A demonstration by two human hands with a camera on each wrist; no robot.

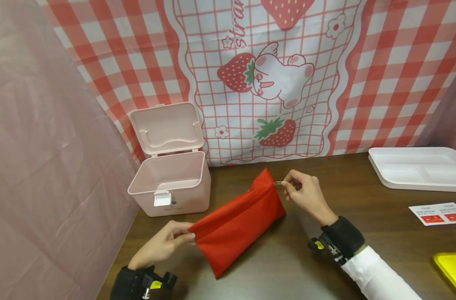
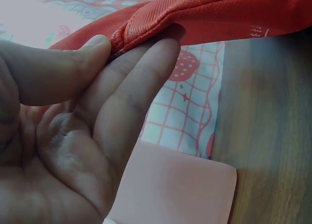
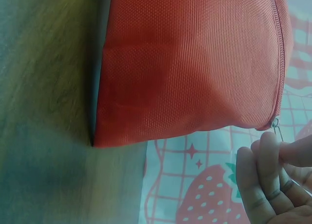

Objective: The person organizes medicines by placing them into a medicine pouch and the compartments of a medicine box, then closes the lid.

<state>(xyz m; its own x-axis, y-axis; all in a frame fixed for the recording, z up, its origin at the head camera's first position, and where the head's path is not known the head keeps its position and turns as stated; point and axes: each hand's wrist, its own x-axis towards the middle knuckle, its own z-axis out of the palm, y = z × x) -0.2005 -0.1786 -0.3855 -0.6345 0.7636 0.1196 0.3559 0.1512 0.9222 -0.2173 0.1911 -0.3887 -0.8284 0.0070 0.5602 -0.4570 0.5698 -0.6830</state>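
A red zipper pouch (image 1: 239, 227) is held at a slant over the brown table, its zip running along the upper edge. My left hand (image 1: 164, 241) pinches the pouch's left corner between thumb and fingers; in the left wrist view the thumb (image 2: 63, 70) presses against the red fabric (image 2: 161, 19). At the other end, my right hand (image 1: 304, 193) pinches the small metal zip pull (image 1: 278, 183). In the right wrist view the zip teeth (image 3: 280, 48) look closed along the visible stretch, with the slider at the pouch's end. What the pouch contains is hidden.
A pink box (image 1: 190, 198) with its lid (image 1: 168, 129) raised stands behind the left hand. To the right lie a white divided tray (image 1: 400, 183), a red-and-white printed card (image 1: 434, 208) and a yellow item (image 1: 453, 271) cut off by the frame. A strawberry-patterned cloth (image 1: 325, 125) hangs behind.
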